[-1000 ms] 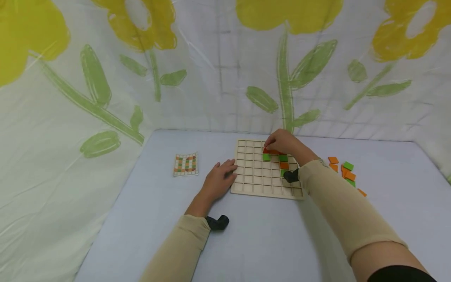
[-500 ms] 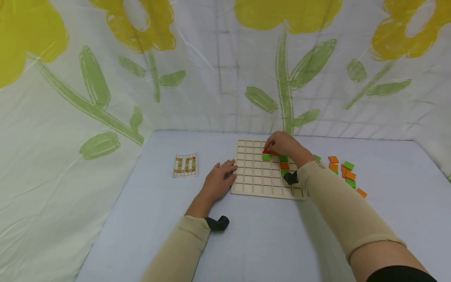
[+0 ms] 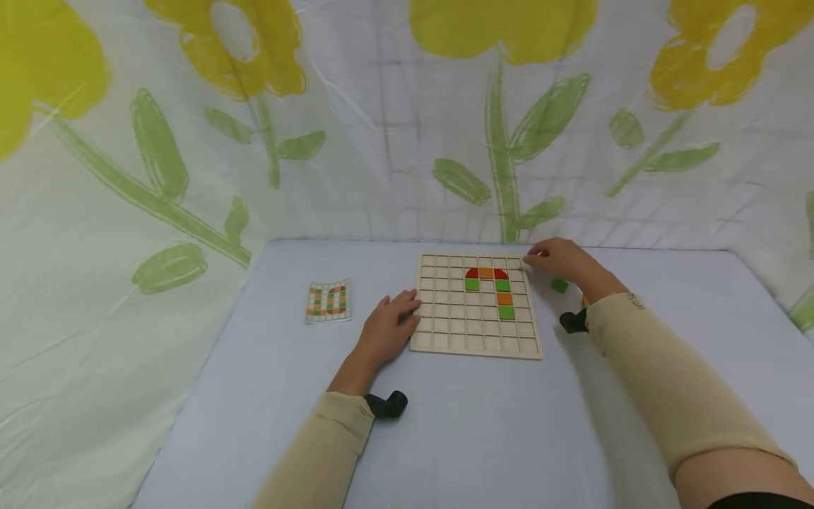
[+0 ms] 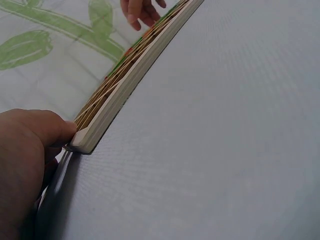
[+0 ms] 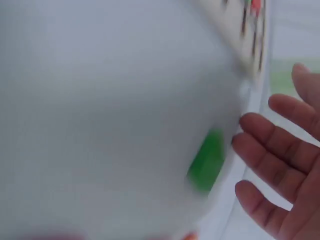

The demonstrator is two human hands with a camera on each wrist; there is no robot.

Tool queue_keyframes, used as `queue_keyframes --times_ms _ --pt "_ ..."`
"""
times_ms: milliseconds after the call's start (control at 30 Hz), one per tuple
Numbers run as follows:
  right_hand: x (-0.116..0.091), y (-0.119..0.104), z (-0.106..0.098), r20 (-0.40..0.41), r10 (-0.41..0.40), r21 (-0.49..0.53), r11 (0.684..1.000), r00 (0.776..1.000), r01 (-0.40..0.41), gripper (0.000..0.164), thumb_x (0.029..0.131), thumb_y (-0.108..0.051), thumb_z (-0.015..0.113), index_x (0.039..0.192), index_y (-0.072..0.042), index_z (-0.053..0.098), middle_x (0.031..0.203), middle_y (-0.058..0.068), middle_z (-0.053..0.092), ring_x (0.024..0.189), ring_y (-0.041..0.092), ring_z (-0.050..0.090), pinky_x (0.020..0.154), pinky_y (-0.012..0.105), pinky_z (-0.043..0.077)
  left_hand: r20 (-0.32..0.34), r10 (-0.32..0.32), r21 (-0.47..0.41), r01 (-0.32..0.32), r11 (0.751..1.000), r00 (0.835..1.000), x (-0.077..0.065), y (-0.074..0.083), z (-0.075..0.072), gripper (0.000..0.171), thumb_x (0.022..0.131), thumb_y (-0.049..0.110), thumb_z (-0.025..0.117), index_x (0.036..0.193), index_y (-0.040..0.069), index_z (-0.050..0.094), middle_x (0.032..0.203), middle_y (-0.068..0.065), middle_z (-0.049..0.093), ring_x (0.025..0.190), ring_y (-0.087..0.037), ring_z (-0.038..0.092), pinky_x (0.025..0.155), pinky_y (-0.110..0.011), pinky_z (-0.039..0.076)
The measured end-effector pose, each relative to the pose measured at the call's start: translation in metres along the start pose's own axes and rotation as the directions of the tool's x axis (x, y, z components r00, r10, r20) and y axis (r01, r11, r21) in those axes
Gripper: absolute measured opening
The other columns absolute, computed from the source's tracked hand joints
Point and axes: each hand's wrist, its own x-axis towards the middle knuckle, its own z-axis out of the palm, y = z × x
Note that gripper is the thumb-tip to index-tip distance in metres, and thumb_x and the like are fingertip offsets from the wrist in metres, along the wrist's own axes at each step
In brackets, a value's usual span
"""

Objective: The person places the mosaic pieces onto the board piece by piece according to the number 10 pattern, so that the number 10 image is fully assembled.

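Note:
A wooden grid board (image 3: pixel 448 329) lies on the table, with red, orange and green tiles forming a hook shape in its upper right cells. My left hand (image 3: pixel 386 326) rests at the board's left edge with its fingers extended; in the left wrist view the thumb (image 4: pixel 57 127) touches the board's corner. Beyond the board's top right corner is my right hand (image 3: pixel 562 263), holding nothing. Its fingers (image 5: pixel 265 155) are spread loosely in the right wrist view. A green tile (image 3: pixel 559 285) lies on the table just below that hand, blurred in the right wrist view.
A small pattern card (image 3: pixel 328 301) with coloured squares lies left of the board. More loose tiles (image 3: pixel 584 302) are mostly hidden behind the right sleeve. A curtain printed with yellow flowers (image 3: pixel 502 28) hangs behind the table (image 3: pixel 483 431).
My right hand has let go of the red tile at the board's top and moved right, off the board. The red tile now sits in its cell. The left hand stays at the edge.

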Motion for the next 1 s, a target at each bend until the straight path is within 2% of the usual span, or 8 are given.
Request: queue_keyframes --times_ms 100,267,467,667,800,900,1000 --pt "-0.013 0.02 -0.007 0.021 0.018 -0.003 1.0 1.0 -0.018 0.056 0.1 -0.048 0.051 0.134 -0.004 0.057 0.133 0.025 0.055 0.115 0.039 0.054 0.093 0.056 0.049 0.001 -0.008 0.001 0.008 1.0 1.0 0.0 0.0 0.0 0.038 0.099 0.023 0.06 0.134 0.011 0.062 0.151 0.001 0.047 0.143 -0.018 0.04 0.125 -0.038 0.018" --pt "-0.031 0.043 -0.013 0.055 0.017 0.01 1.0 0.998 -0.017 0.048 0.093 -0.041 0.065 0.123 -0.003 0.067 0.126 0.022 0.062 0.106 0.034 0.06 0.089 0.05 0.053 0.005 -0.013 -0.001 0.013 1.0 1.0 0.0 0.001 0.0 0.038 0.099 0.024 0.06 0.135 0.011 0.061 0.151 0.0 0.046 0.143 -0.019 0.04 0.125 -0.038 0.018" --pt "-0.034 0.048 -0.006 0.02 0.01 -0.062 0.998 1.0 -0.009 0.041 0.085 -0.036 0.075 0.111 -0.005 0.074 0.119 0.018 0.064 0.101 0.031 0.057 0.089 0.049 0.052 -0.001 -0.014 -0.004 0.014 1.0 1.0 0.0 0.002 -0.001 0.038 0.098 0.023 0.06 0.134 0.011 0.062 0.151 0.0 0.047 0.143 -0.019 0.04 0.125 -0.038 0.019" --pt "-0.037 0.041 -0.003 0.002 0.043 -0.117 0.992 0.999 -0.042 0.039 0.085 -0.031 0.076 0.115 -0.005 0.073 0.119 0.018 0.062 0.1 0.031 0.056 0.09 0.051 0.05 0.017 -0.01 -0.007 0.01 1.0 1.0 0.002 0.002 -0.001 0.039 0.099 0.024 0.06 0.135 0.011 0.061 0.152 -0.001 0.046 0.143 -0.02 0.039 0.125 -0.039 0.018" --pt "-0.04 0.043 -0.007 0.022 0.04 -0.046 0.998 0.999 -0.039 0.048 0.088 -0.033 0.074 0.124 -0.003 0.067 0.127 0.019 0.062 0.109 0.034 0.057 0.097 0.054 0.049 0.013 -0.028 -0.002 0.028 1.0 1.0 0.001 0.001 -0.002 0.038 0.098 0.023 0.06 0.135 0.011 0.061 0.152 0.0 0.046 0.143 -0.019 0.039 0.125 -0.039 0.018" --pt "-0.042 0.053 -0.013 0.041 0.042 0.01 0.999 0.998 -0.042 0.046 0.09 -0.032 0.071 0.126 -0.003 0.066 0.126 0.02 0.064 0.104 0.032 0.057 0.093 0.052 0.051 0.009 -0.034 -0.01 0.034 0.999 0.999 0.001 0.001 -0.002 0.038 0.098 0.023 0.061 0.134 0.011 0.062 0.151 0.001 0.046 0.143 -0.019 0.039 0.125 -0.039 0.018" --pt "-0.047 0.068 -0.018 0.056 0.048 0.012 0.999 0.997 -0.049 0.04 0.092 -0.032 0.069 0.121 -0.004 0.069 0.118 0.018 0.067 0.094 0.028 0.058 0.083 0.045 0.054 0.022 -0.026 -0.012 0.027 1.0 0.999 0.002 0.001 0.0 0.038 0.098 0.023 0.06 0.134 0.011 0.062 0.152 0.0 0.046 0.144 -0.019 0.038 0.125 -0.039 0.018"
